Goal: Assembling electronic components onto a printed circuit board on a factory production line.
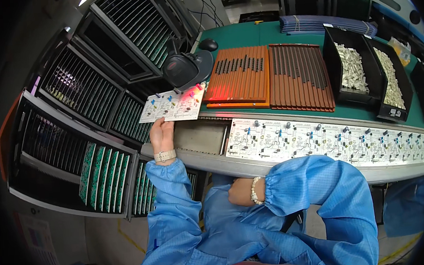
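Observation:
My left hand (162, 137) grips the near edge of a white circuit board (171, 107) with blue, dark and other small parts on its top. The board is held under a dark barcode scanner (181, 69) on a stand, and red light falls on its right side. My right hand (241, 192) rests low in front of me, close to my lap, a beaded bracelet at its wrist. Its fingers are mostly hidden, so their pose is unclear. A row of white circuit boards (326, 142) lies along the metal rail (253, 164) at the table's front edge.
On the green table (259, 35) stand brown slotted trays (300, 76) holding dark parts, and black bins (350, 97) of small pale parts. A computer mouse (208, 45) lies behind the scanner. Board racks (80, 84) crowd the left side; one holds green boards (105, 178).

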### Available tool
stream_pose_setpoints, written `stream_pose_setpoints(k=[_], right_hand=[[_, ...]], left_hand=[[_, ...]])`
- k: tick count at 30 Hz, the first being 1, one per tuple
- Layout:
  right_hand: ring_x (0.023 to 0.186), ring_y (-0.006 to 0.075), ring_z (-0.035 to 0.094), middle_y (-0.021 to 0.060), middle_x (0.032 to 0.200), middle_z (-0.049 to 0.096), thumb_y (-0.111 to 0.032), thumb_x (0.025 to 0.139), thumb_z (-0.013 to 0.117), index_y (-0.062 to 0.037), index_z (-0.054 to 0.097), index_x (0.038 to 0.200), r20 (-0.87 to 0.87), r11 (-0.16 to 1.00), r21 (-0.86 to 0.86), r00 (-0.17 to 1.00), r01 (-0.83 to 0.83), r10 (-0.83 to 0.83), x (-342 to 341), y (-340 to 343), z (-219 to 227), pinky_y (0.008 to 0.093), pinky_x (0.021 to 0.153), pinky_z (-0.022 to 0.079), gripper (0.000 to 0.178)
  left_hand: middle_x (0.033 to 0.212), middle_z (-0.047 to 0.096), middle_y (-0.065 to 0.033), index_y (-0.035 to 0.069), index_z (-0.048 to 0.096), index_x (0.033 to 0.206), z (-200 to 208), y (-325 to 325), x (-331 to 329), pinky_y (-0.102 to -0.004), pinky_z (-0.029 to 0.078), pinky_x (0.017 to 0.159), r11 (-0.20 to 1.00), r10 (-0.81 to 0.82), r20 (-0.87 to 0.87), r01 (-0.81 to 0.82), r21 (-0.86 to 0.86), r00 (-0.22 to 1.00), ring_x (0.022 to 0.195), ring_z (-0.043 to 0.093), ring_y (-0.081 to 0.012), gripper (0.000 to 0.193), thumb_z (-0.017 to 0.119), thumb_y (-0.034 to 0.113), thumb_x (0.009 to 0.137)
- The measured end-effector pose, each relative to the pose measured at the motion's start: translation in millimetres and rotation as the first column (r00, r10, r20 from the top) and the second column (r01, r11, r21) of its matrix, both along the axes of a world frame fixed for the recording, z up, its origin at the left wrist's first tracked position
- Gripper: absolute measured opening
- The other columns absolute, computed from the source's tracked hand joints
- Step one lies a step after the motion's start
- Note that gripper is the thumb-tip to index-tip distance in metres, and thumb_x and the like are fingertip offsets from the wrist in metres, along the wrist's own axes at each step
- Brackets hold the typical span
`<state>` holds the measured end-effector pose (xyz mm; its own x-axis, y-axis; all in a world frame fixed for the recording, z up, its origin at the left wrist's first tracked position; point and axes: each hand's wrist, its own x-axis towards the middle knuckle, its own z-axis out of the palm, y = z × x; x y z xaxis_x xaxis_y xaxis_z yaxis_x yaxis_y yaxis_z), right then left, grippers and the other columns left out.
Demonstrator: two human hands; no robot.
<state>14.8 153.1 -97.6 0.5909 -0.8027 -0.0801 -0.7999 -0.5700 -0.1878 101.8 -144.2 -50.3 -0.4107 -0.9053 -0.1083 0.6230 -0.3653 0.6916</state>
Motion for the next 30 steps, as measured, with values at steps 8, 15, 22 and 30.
stream_pose_setpoints(k=[8,15,22,30], right_hand=[[0.078,0.0354,0.070,0.0184,0.081,0.072,-0.012,0.076,0.062,-0.0022,0.074,0.077,0.080,0.999,0.048,0.997,-0.013,0.010,-2,-3,-3,0.0439,0.073,0.057,0.016],[0.078,0.0358,0.070,0.0182,0.081,0.072,-0.012,0.077,0.062,-0.0023,0.074,0.077,0.069,0.999,0.029,0.997,-0.042,0.040,0,-5,0,0.0443,0.072,0.057,0.016],[0.077,0.0355,0.070,0.0181,0.080,0.072,-0.012,0.077,0.062,-0.0023,0.074,0.077,0.079,0.998,0.048,0.996,-0.037,0.033,-3,-5,-2,0.0436,0.072,0.057,0.016],[0.076,0.0356,0.070,0.0184,0.079,0.071,-0.013,0.077,0.062,-0.0020,0.074,0.074,0.075,0.998,0.043,0.997,-0.039,0.036,0,-7,-3,0.0437,0.071,0.057,0.017]], left_hand=[[0.149,0.038,-0.0227,-0.007,0.035,0.142,15,-1,-35,-0.0520,0.029,0.118,0.998,0.059,-0.118,-0.062,-0.023,0.991,0.140,0.035,-0.0387,0.059,0.038,-0.015,0.083],[0.149,0.037,-0.0246,-0.010,0.033,0.141,5,-10,-36,-0.0538,0.029,0.118,0.998,0.032,-0.174,-0.041,-0.048,0.984,0.140,0.034,-0.0404,0.057,0.036,-0.015,0.084],[0.144,0.042,-0.0250,-0.012,0.040,0.134,12,20,-47,-0.0546,0.029,0.118,1.000,0.001,-0.153,0.000,0.011,0.988,0.136,0.038,-0.0403,0.051,0.039,-0.014,0.083],[0.132,0.051,-0.0198,-0.010,0.047,0.129,7,47,-72,-0.0518,0.034,0.117,0.994,-0.105,-0.151,0.100,-0.040,0.983,0.127,0.049,-0.0339,0.050,0.048,-0.013,0.079]])
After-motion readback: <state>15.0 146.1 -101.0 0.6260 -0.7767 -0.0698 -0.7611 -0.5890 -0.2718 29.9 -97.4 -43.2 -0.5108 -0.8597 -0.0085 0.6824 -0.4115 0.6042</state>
